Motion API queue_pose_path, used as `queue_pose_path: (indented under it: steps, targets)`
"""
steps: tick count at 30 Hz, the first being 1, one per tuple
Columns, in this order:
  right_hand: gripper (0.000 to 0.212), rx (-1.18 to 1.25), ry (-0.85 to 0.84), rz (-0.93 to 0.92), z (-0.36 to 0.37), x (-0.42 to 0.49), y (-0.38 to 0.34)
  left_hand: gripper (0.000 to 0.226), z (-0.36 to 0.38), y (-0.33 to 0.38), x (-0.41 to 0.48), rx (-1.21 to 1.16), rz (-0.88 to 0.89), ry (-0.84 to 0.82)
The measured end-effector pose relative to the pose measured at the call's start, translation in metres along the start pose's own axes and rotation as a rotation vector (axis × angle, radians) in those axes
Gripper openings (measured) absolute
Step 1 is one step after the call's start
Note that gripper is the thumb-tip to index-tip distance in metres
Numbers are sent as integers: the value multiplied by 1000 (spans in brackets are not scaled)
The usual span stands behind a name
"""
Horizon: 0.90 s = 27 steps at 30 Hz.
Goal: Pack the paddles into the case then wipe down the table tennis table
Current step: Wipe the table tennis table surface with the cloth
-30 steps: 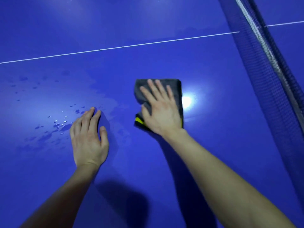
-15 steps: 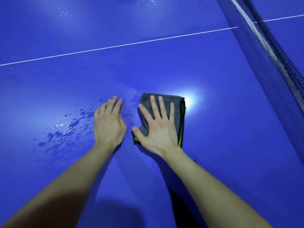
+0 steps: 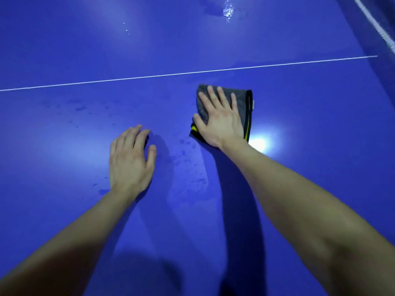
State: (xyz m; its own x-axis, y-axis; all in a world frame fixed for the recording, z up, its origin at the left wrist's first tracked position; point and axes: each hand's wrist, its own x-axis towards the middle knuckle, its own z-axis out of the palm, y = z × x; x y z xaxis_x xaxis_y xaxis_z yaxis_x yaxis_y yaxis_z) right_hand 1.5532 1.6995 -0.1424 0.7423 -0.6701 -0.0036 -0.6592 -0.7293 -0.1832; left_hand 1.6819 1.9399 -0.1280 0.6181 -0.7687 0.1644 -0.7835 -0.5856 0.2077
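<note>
Head view: right hand [image 3: 220, 121] lies flat, palm down, on a folded dark grey microfibre cloth with yellow edging [image 3: 242, 103]. Fingers straight, slightly spread, pointing away from the camera, thumb out at the cloth's left edge. No grip, just pressing it onto the glossy blue table tennis worktop [image 3: 310, 116].

Cloth sits just on the near side of the thin white line [image 3: 192, 72], not touching it. Its far edge and right side show past the fingers. Yellow trim is visible along the right side and under the thumb.

Left hand [image 3: 130, 161] rests palm down on bare worktop, left of the cloth and nearer the camera, apart from it. Fingers close together, slightly bent, thumb alongside, holding nothing.

Wet smears and small droplets [image 3: 189, 155] on the surface between the two hands, with fainter spots further left, nearer the line. A brighter patch of water [image 3: 227, 9] glints at the top edge, beyond the line. Lamp glare [image 3: 258, 144] reflects just right of the right wrist. Dark blue net with white top band [image 3: 378, 26] cuts across the top right corner. Both forearms bare.
</note>
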Motion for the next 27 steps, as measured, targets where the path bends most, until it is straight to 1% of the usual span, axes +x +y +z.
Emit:
queue_pose_path:
  steps: [2,4,7,10,12,14,16,19,21,23,24,27]
  targets:
    - [76,7,-16,7,-2,36,-3,48,4,-19,21,23,-41,13]
    - [77,21,-3,3,-3,36,-5,52,10,-33,45,48,-43,-13]
    - [80,25,34,-49,-4,-23,-12,54,18,-42,73,77,6,-64]
    - [86,35,-30,-163,-5,-106,-22,51,23,-41,75,67,9,-30]
    - [87,20,-56,-201,-7,-125,-21,51,25,-40,73,56,8,-9]
    - [80,34,-30,-214,-4,-96,-15,51,26,-40,72,51,4,0]
    - [75,29,6,-194,0,-31,-9,51,26,-41,74,46,-9,4]
    - [75,36,26,-70,-2,81,-4,51,27,-42,73,32,-6,12]
    - [76,49,13,-29,-4,130,-7,51,28,-43,72,19,4,31]
    - [75,51,10,-30,-2,140,-9,50,29,-43,72,17,-1,38]
    - [74,52,18,-43,-1,131,-10,50,28,-42,71,21,-4,38]
    - [73,58,61,-100,0,53,-21,49,26,-40,72,11,-6,37]
